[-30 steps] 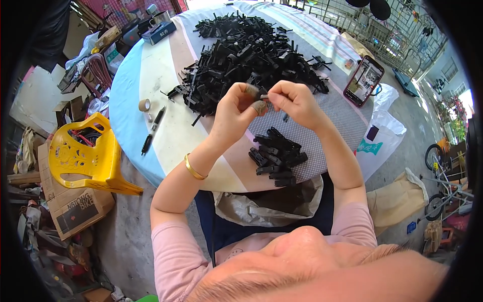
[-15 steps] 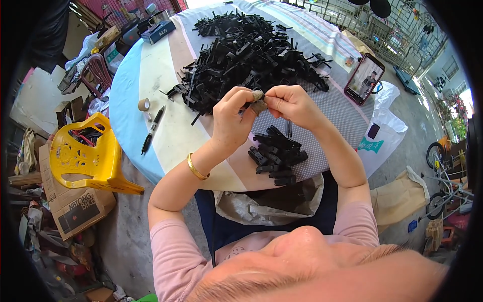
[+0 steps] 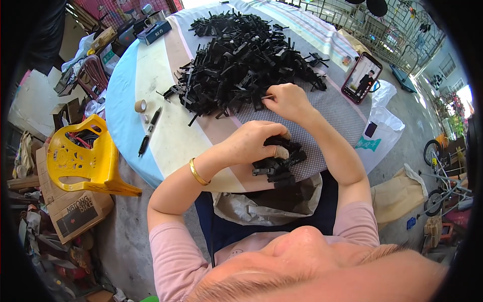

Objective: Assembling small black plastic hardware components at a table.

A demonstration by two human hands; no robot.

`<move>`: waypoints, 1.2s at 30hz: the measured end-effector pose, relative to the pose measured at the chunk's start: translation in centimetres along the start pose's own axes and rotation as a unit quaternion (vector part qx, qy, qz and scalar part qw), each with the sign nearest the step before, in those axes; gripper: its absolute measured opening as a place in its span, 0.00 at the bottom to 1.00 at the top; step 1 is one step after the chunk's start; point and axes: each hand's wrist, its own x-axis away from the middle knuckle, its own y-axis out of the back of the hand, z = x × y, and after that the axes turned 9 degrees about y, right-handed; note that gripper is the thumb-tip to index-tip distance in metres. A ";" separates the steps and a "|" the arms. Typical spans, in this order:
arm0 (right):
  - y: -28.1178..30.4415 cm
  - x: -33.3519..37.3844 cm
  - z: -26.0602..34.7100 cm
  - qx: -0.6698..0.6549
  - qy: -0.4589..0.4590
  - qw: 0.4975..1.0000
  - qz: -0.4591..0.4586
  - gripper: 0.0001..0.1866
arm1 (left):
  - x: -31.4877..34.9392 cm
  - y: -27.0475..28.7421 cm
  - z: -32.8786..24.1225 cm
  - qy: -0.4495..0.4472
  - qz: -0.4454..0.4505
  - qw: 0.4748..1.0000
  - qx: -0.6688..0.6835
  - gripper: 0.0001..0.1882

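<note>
A large heap of black plastic parts (image 3: 236, 60) covers the far middle of the round table. Nearer me lies a small pile of similar parts (image 3: 282, 173). Over this pile my left hand (image 3: 251, 143) is curled, its wrapped thumb and forefinger closing round a black plastic part (image 3: 274, 143); the palm side is hidden. At the near edge of the large heap, my right hand (image 3: 292, 103) is closed, pinching a thin, greyish tool-like piece (image 3: 269, 96) whose kind I cannot make out.
A phone (image 3: 361, 78) stands at the table's right, beside a white plastic bag (image 3: 385, 116). On the left lie a marker pen (image 3: 150, 131) and a tape roll (image 3: 140, 105). A yellow chair (image 3: 85, 156) stands left; an open sack (image 3: 241, 209) hangs below the table's near edge.
My hands, together near the heap before, have parted. The left came down toward me onto the small pile; the right stayed by the large heap, shifting slightly.
</note>
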 end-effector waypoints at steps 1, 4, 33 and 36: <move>-0.2 -0.1 0.0 0.000 0.000 1.000 0.001 0.12 | -0.1 -0.1 0.1 0.000 -0.001 1.000 0.000 0.16; -0.4 -0.3 -0.4 -0.034 -0.036 0.998 0.040 0.13 | -0.5 -0.2 0.5 -0.001 -0.034 0.999 0.025 0.14; 3.9 -0.5 0.3 -0.503 -0.221 0.831 -0.082 0.10 | -1.1 1.0 1.4 0.057 -0.351 0.934 -0.040 0.36; 3.1 -0.1 2.4 -0.527 -0.197 0.824 -0.058 0.09 | -1.4 0.6 1.1 -0.050 -0.379 0.907 -0.175 0.45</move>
